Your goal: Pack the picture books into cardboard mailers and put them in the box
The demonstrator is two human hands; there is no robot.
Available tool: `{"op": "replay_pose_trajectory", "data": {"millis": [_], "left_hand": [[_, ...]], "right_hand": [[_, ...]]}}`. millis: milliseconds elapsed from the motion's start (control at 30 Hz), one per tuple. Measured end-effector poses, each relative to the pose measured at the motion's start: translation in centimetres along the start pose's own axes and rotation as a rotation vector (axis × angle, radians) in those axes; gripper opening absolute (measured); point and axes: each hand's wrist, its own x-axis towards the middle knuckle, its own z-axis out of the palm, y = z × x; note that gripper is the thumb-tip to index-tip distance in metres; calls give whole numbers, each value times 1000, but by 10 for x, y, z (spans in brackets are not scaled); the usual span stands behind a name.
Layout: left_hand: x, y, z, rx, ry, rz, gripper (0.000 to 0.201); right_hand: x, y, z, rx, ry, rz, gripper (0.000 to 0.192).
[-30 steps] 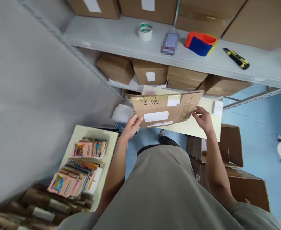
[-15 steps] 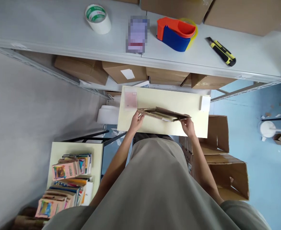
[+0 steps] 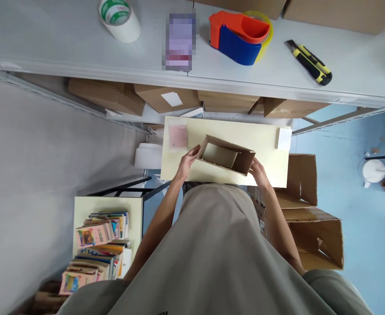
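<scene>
Head camera view, looking straight down past the person's grey shirt. A small brown cardboard box [image 3: 227,155] is held above a pale yellow bench [image 3: 264,142]. The box is opened out into a rectangular sleeve, tilted slightly, and its hollow inside shows the pale bench surface through it. Its walls are plain brown card with slightly worn edges.

The left hand [image 3: 187,162] grips the box's left end, fingers curled round the edge, the forearm running down toward the body. The right hand [image 3: 259,172] presses against the box's right end with fingers wrapped on the side wall, its forearm angled down and to the right. Both hands are closed on the box, one at each end.

On the bench lie a pink card [image 3: 178,136] near the left end and a small white slip [image 3: 283,138] at the right end. Above it, a grey shelf [image 3: 64,52] carries a roll of white tape [image 3: 120,18], an orange and blue tape dispenser [image 3: 240,37] and a yellow and black utility knife [image 3: 310,63]. A second bench at lower left holds stacked books [image 3: 100,245]. Open cardboard cartons [image 3: 313,227] stand on the blue floor at right.
</scene>
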Motion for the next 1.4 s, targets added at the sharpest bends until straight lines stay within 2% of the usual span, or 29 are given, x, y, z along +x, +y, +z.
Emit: {"op": "replay_pose_trajectory", "data": {"millis": [133, 267, 433, 567, 667, 767, 833, 900, 933, 1000, 1067, 1133, 1233, 1300, 1400], "left_hand": [[1, 14, 2, 91, -9, -1, 65], [1, 20, 3, 229, -55, 55, 77], [6, 11, 4, 400, -54, 55, 75], [4, 3, 7, 401, -15, 85, 73], [-2, 5, 5, 357, -19, 94, 77], [-15, 16, -2, 272, -142, 56, 94], [-23, 26, -5, 252, -242, 33, 122], [-28, 35, -4, 307, -270, 34, 142], [-29, 39, -2, 352, -247, 48, 142], [-28, 44, 4, 442, -172, 93, 123], [-24, 45, 9, 502, -127, 136, 95], [-21, 43, 13, 549, -131, 176, 66], [-18, 35, 18, 612, -119, 240, 33], [-18, 29, 21, 631, -76, 269, 26], [-17, 25, 25, 619, -31, 282, 27]], "right_hand": [[-3, -8, -4, -27, 17, -16, 76], [-4, -16, -6, -72, 20, 11, 82], [8, -14, 3, -108, 29, -46, 88], [16, -9, 12, -143, 89, -87, 88], [14, -12, 7, -135, 72, -102, 87], [6, -21, -6, -129, -12, -95, 97], [1, -28, -14, -142, -102, -93, 112], [-2, -35, -18, -174, -166, -101, 129], [-2, -37, -19, -192, -174, -108, 133], [0, -39, -18, -217, -153, -129, 127], [3, -38, -16, -238, -129, -150, 104], [5, -36, -14, -280, -107, -169, 79], [8, -31, -10, -328, -56, -205, 62], [10, -28, -7, -331, -19, -229, 58], [14, -27, -2, -342, 29, -253, 55]]}}
